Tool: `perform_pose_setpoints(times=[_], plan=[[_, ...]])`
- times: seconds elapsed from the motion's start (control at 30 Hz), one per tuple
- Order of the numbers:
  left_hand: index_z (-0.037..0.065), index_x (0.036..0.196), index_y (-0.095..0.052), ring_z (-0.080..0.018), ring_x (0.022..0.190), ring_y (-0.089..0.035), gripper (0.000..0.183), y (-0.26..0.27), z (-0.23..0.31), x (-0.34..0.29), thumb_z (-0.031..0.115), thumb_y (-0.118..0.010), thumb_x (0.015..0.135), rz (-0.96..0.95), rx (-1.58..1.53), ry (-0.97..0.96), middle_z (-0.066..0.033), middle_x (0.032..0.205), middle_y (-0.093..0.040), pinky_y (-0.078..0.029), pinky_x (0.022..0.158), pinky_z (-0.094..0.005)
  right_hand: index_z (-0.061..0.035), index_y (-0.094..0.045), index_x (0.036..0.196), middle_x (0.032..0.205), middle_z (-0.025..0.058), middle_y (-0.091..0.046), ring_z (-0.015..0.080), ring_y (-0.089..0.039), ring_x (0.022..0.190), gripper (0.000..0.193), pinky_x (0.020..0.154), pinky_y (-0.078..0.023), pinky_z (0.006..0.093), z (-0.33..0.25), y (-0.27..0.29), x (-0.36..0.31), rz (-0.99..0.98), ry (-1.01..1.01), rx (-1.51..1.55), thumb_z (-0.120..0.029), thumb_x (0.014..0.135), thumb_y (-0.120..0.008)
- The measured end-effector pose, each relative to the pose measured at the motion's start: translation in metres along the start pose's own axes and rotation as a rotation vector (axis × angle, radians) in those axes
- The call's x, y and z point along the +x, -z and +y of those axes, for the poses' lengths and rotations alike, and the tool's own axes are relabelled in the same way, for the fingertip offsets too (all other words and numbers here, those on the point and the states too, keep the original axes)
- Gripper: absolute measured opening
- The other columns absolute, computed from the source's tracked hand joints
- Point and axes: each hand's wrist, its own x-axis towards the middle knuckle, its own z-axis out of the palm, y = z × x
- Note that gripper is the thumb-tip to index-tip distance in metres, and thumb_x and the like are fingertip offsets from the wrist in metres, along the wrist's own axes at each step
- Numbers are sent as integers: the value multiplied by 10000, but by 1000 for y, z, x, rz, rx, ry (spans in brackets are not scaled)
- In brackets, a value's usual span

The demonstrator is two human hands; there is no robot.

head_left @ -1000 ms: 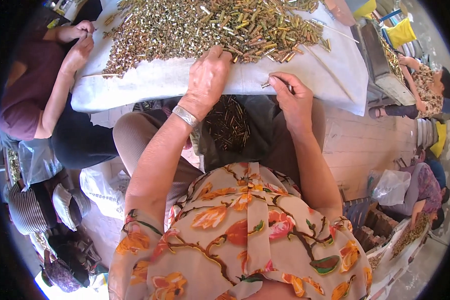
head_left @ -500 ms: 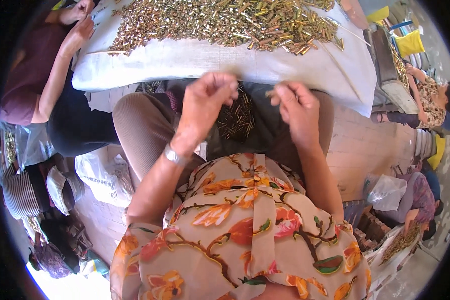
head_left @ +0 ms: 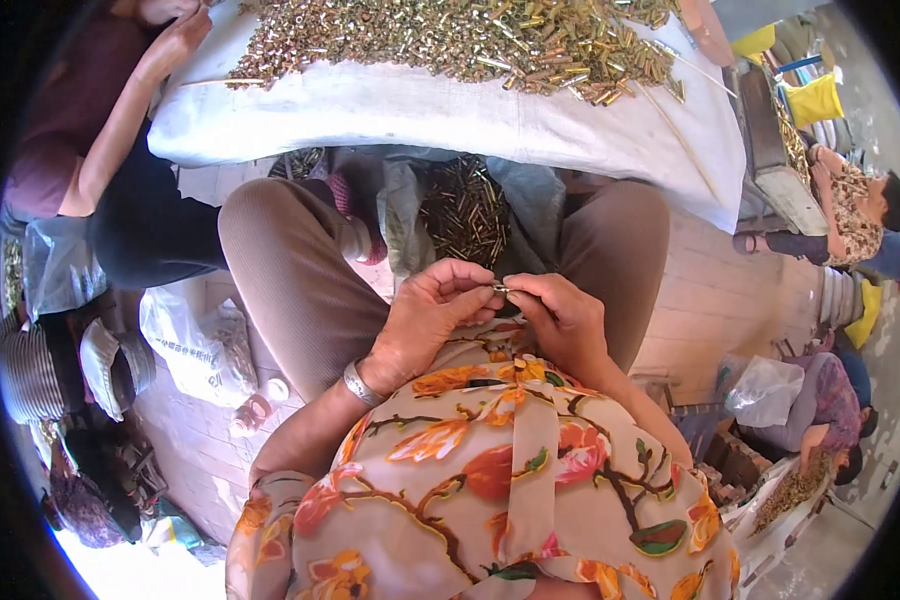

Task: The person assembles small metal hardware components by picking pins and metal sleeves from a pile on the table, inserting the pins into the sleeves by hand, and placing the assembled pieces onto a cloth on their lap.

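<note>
Just in front of my floral shirt, my left hand (head_left: 432,318) and my right hand (head_left: 562,318) meet, thumbs and fingertips pinched on one small metal tube (head_left: 500,288). The fingers cover most of this tube, so its full shape is hard to make out. Beyond the hands, between my knees, an open grey-green sack (head_left: 402,215) holds many thin brass-coloured tubes (head_left: 470,215). A large heap of small brass and silvery metal pieces (head_left: 420,42) lies on the white cloth (head_left: 370,112) of the table at the far side.
Thin sticks (head_left: 680,145) lie on the cloth. A co-worker's arm (head_left: 120,130) reaches over the table's left corner. White plastic bags (head_left: 195,345) and a jar (head_left: 250,412) stand on the floor to the left. Other people sit at the right, one beside a clear bag (head_left: 765,390).
Both hands have come back from the table's edge toward my body and joined at the small tube. The sack between my knees now shows more fully.
</note>
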Motion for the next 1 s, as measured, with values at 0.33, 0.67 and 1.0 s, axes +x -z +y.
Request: perform_pose_setpoints(times=[0.33, 0.67, 1.0], plan=[[2, 1016, -598, -105, 819, -643, 121, 0, -4, -17, -8, -593, 896, 65, 257, -210, -76, 903, -674, -534, 725, -233, -30, -648, 981, 873, 118, -679, 220, -676, 760, 142, 641, -528, 287, 0, -4, -4, -89, -162, 253, -52, 841, -652], [-17, 1035, -608, -106, 831, -649, 135, 11, 8, -30, 53, -580, 923, -27, 168, -86, -82, 921, -678, -541, 757, -230, -53, -645, 983, 853, 120, -667, 258, -663, 706, 153, 594, -521, 301, -8, -6, -1, -171, -127, 339, -74, 833, -664], [-4, 1126, -547, -138, 888, -651, 219, -3, 18, -24, -20, -563, 909, 47, 92, -321, -107, 1013, -658, -547, 803, -262, -21, -660, 997, 882, 106, -685, 163, -668, 760, 153, 662, -512, 258, -21, -4, 24, -59, -60, 227, -31, 846, -641]])
